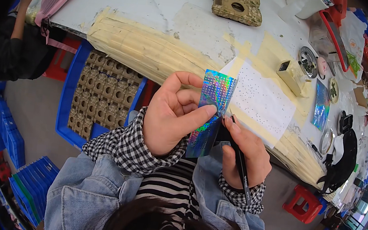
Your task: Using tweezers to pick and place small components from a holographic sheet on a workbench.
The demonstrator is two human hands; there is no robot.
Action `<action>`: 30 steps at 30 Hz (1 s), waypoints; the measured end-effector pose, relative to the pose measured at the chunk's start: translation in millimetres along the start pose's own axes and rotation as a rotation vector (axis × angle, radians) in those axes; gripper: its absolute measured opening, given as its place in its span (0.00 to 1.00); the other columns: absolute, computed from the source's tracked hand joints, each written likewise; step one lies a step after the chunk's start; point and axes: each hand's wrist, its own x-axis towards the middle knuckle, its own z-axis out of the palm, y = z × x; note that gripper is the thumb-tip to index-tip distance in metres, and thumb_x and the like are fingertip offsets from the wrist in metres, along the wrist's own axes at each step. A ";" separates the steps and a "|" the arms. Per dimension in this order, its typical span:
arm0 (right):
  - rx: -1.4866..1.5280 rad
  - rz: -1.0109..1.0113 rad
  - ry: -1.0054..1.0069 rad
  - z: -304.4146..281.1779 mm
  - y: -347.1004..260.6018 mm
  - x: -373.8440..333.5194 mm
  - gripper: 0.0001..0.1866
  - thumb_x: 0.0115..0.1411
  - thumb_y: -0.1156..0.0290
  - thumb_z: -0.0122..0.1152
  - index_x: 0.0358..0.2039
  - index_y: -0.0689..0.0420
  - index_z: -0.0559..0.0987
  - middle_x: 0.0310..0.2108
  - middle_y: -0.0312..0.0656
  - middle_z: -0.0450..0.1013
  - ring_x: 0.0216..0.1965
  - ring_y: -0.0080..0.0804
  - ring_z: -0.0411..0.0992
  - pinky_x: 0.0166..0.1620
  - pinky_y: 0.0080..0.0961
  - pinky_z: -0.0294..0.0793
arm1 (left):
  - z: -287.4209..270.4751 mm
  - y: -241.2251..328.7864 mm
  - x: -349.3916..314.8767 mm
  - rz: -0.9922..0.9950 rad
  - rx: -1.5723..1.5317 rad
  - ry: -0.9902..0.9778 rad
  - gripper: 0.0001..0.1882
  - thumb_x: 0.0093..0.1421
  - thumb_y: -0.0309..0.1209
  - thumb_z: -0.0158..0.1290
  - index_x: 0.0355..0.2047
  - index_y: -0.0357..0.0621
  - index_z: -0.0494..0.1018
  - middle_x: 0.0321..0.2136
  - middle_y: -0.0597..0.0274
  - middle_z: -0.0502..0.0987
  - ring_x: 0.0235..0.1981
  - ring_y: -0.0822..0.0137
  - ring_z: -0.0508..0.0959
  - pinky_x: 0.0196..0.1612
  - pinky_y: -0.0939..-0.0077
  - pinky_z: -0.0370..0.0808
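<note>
Ahead of hands: white sheet lies flat on the table; open room above it.
Right of sheet: small box and round tins crowd the table.
Far edge: cardboard stack blocks.
Left, below table: blue crate full of cardboard pieces.
Table middle: bare, passable.

The strip pinched in the left hand is glossy holographic foil, flashing rainbow colours. The tool in the right hand looks like matt black plastic or metal. On the counter, worn and patchy, lies a matt white paper sheet over rough tan tape along the near edge.
</note>
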 end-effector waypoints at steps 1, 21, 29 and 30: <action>-0.008 0.006 -0.007 -0.4 -0.8 0.2 0.22 0.48 0.82 0.65 0.46 0.65 0.73 0.41 0.53 0.75 0.45 0.47 0.74 0.49 0.34 0.74 | -1.6 -0.3 0.0 -0.002 0.005 -0.006 0.21 0.56 0.16 0.52 0.47 0.36 0.57 0.34 0.56 0.77 0.36 0.74 0.77 0.39 0.83 0.74; -0.184 -0.189 0.089 15.3 4.4 -2.9 0.21 0.47 0.78 0.68 0.43 0.67 0.76 0.39 0.54 0.74 0.43 0.45 0.75 0.48 0.39 0.76 | -5.4 -3.7 1.0 -0.102 -0.152 -0.007 0.19 0.56 0.16 0.52 0.46 0.38 0.59 0.35 0.56 0.76 0.38 0.71 0.77 0.42 0.79 0.75; -0.220 -0.245 0.039 16.3 9.4 -8.2 0.21 0.47 0.75 0.69 0.43 0.61 0.78 0.44 0.50 0.69 0.45 0.45 0.73 0.49 0.41 0.74 | -3.6 -2.1 -0.5 -0.092 -0.175 0.004 0.18 0.56 0.17 0.52 0.45 0.38 0.59 0.36 0.55 0.76 0.38 0.71 0.77 0.42 0.79 0.75; -0.221 -0.246 0.029 15.8 9.5 -8.3 0.21 0.47 0.75 0.69 0.43 0.61 0.78 0.44 0.50 0.68 0.45 0.45 0.73 0.49 0.41 0.74 | -4.3 -2.3 -0.6 -0.092 -0.176 0.000 0.18 0.56 0.17 0.51 0.45 0.38 0.59 0.36 0.54 0.76 0.38 0.71 0.77 0.42 0.79 0.75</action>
